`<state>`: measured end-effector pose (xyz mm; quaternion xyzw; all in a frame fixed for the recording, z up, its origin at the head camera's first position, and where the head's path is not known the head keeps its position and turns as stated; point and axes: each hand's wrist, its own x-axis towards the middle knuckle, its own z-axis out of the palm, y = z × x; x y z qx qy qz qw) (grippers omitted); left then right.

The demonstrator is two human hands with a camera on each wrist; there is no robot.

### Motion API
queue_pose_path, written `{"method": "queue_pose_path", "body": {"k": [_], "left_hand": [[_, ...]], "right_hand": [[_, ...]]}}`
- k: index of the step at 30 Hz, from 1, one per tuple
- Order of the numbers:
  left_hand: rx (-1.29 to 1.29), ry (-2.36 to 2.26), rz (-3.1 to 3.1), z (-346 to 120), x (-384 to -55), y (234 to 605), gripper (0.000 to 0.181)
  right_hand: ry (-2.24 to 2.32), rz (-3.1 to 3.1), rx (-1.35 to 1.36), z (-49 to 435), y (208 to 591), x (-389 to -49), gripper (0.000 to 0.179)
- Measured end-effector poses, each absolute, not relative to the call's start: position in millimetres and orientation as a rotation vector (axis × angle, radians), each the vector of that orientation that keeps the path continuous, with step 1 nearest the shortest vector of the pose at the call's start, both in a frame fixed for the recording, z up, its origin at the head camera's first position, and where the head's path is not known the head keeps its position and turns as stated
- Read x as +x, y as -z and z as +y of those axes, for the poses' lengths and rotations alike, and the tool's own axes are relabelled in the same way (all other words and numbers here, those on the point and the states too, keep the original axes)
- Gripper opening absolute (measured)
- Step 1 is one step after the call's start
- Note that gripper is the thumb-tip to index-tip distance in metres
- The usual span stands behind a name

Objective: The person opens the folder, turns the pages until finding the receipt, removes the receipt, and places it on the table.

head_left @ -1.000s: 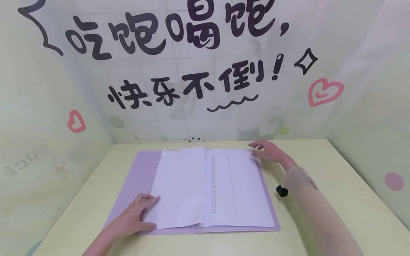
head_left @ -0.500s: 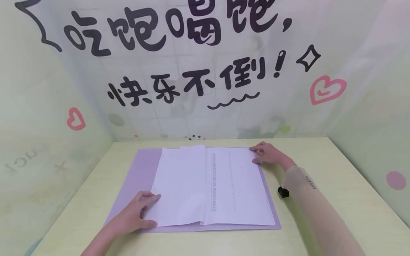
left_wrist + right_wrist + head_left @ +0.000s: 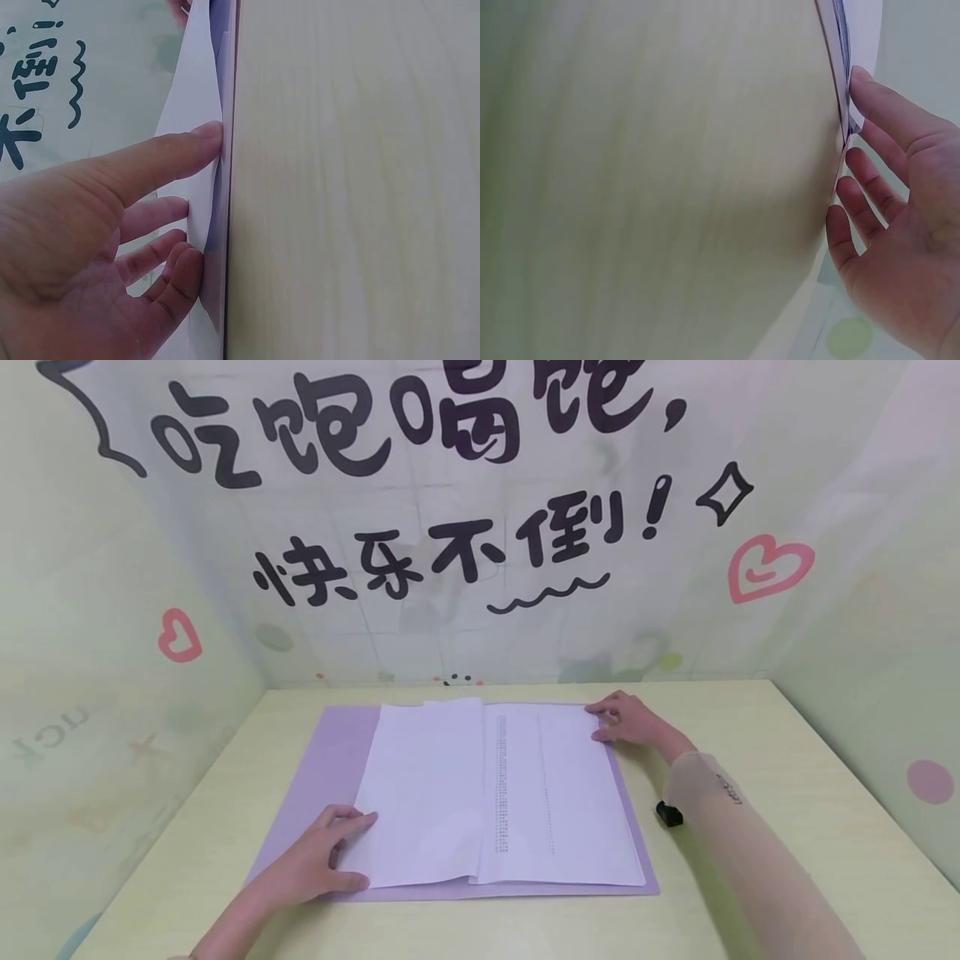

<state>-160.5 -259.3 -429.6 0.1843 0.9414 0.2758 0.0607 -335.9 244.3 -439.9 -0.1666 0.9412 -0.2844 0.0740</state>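
Observation:
A purple folder (image 3: 311,781) lies spread on the table, with white sheets inside it. The left sheet (image 3: 427,793) looks blank, while the right page (image 3: 585,793) carries small printed columns. At the lower left of the stack, my left hand (image 3: 311,860) rests its thumb and fingertips on the left sheet. The left wrist view shows that thumb (image 3: 169,157) on the paper near the folder's front edge. My right hand (image 3: 633,718) touches the top right corner of the right page and folder. In the right wrist view its thumb (image 3: 892,112) lies against the page edge, fingers loosely extended.
A small black object (image 3: 669,814) lies on the pale wooden table (image 3: 570,931), right of the folder and close to the right sleeve (image 3: 750,843). Behind the table hangs a white printed sheet (image 3: 420,652), and similar sheets enclose both sides.
My right hand has come down onto the top right corner of the page and folder. The left hand and the pages have stayed put; the head view has shifted slightly.

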Motion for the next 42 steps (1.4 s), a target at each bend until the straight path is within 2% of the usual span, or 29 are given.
{"method": "queue_pose_path", "body": {"k": [11,21,27,35,42], "left_hand": [[0.546,-0.88,2.799,-259.2,-160.2,427.7,0.082],[0.541,-0.88,2.799,-260.1,-159.5,427.7,0.082],[0.579,-0.875,2.808,-260.8,-158.7,428.4,0.081],[0.559,-0.876,2.8,-259.9,-159.7,429.7,0.081],[0.566,-0.884,2.803,-260.4,-159.5,429.3,0.082]], "right_hand": [[0.856,2.856,-0.506,241.6,436.3,-331.0,0.05],[0.85,2.869,-0.592,240.9,438.5,-333.4,0.049],[0.877,2.841,-0.55,237.9,435.3,-332.8,0.05],[1.006,2.838,-0.471,239.8,435.2,-333.2,0.053],[1.224,2.766,-0.438,242.5,428.5,-331.7,0.049]]}}
